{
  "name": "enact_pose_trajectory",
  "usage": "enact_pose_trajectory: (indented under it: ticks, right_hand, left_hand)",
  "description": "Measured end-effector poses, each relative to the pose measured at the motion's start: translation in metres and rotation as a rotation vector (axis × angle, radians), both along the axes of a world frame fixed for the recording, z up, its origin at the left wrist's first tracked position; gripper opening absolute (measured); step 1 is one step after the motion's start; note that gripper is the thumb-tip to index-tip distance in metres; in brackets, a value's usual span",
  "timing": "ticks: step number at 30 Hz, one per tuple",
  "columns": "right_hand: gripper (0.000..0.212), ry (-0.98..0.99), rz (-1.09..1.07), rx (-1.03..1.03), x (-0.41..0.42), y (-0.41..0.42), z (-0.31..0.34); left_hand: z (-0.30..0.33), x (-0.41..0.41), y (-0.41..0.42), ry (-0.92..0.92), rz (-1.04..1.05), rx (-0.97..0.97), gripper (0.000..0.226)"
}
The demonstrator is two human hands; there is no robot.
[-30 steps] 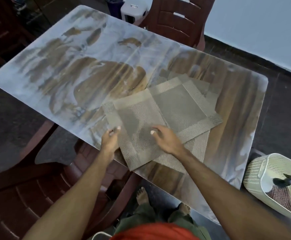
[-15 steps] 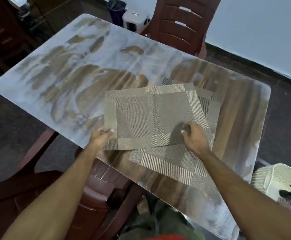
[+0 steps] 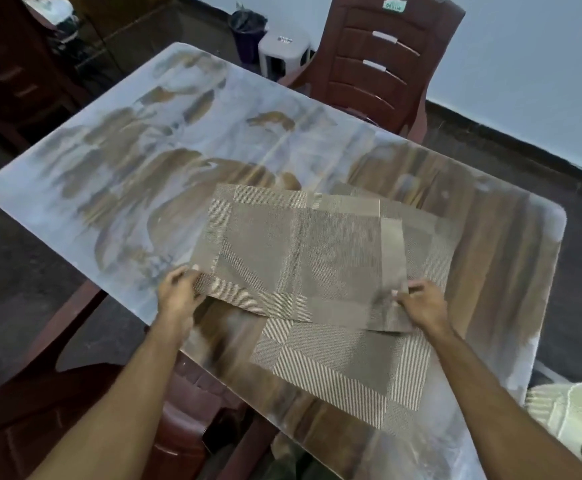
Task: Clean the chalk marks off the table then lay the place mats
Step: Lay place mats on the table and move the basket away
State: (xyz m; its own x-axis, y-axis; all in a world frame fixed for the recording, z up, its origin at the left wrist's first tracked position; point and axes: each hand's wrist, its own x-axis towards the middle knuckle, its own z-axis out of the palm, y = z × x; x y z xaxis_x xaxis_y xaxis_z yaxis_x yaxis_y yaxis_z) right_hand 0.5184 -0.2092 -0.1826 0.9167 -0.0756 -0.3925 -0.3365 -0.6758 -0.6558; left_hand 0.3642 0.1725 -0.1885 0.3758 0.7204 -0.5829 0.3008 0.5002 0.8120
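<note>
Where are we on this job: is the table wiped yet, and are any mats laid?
Wiping looks only partly done: the table shows brown swiped patches, but pale chalk haze covers much of it. In hand: the left hand and right hand each grip a near corner of the top mat, which overlaps the other mats below. Left: none looks laid at a seat yet; spread them out.

You've got two hands in frame: left hand (image 3: 178, 295), right hand (image 3: 423, 304). Place mats: top mat (image 3: 303, 258), lower mat (image 3: 345, 368), probably a third mat (image 3: 431, 237) peeking out behind, hard to separate. One table (image 3: 116, 161). Two chairs: far chair (image 3: 379, 57), near chair (image 3: 85, 403). One white basket (image 3: 573, 414).
</note>
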Motion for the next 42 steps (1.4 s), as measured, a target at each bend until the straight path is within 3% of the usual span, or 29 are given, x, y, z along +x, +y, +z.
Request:
enact_pose_trajectory:
  ticks: [4, 7, 11, 15, 18, 19, 22, 28, 31, 37, 39, 42]
  right_hand:
    - [0.022, 0.026, -0.015, 0.142, 0.01, -0.003, -0.013]
    - [0.017, 0.018, -0.05, 0.182, 0.026, 0.004, -0.016]
    - [0.016, -0.036, -0.069, 0.241, 0.063, 0.028, -0.017]
    - [0.009, -0.114, -0.109, 0.284, 0.105, 0.061, -0.016]
    - [0.009, -0.139, -0.177, 0.336, 0.131, 0.086, -0.024]
    - [0.009, -0.145, -0.195, 0.352, 0.139, 0.095, -0.025]
    - [0.013, -0.17, -0.2, 0.337, 0.155, 0.111, -0.025]
    - [0.022, -0.099, -0.009, 0.27, 0.156, 0.094, -0.033]
    - [0.015, -0.09, -0.028, 0.299, 0.156, 0.09, -0.034]
    - [0.019, -0.098, -0.065, 0.353, 0.158, 0.092, -0.034]
    - [0.02, -0.077, -0.078, 0.397, 0.158, 0.092, -0.032]
    - [0.023, -0.042, -0.065, 0.413, 0.159, 0.089, -0.035]
  left_hand:
    - [-0.01, 0.008, -0.005, -0.135, 0.069, -0.158, 0.015]
    - [-0.009, 0.037, -0.004, -0.115, 0.133, -0.063, 0.025]
    - [0.006, 0.1, 0.024, -0.135, 0.068, 0.062, 0.022]
    - [0.021, 0.17, 0.055, -0.206, 0.091, -0.031, 0.016]
    - [0.021, 0.203, 0.052, -0.219, -0.046, -0.108, 0.012]
    - [0.018, 0.209, 0.046, -0.187, -0.082, -0.111, 0.006]
    - [-0.005, 0.222, 0.033, -0.111, -0.093, -0.102, 0.017]
    - [-0.024, 0.246, 0.037, -0.045, -0.059, -0.006, 0.031]
    - [-0.024, 0.255, 0.042, -0.078, -0.084, -0.014, 0.03]
    - [-0.029, 0.267, 0.048, -0.129, -0.106, -0.015, 0.025]
    - [-0.031, 0.269, 0.047, -0.175, -0.056, -0.058, 0.012]
    - [-0.034, 0.265, 0.048, -0.233, -0.027, -0.119, 0.02]
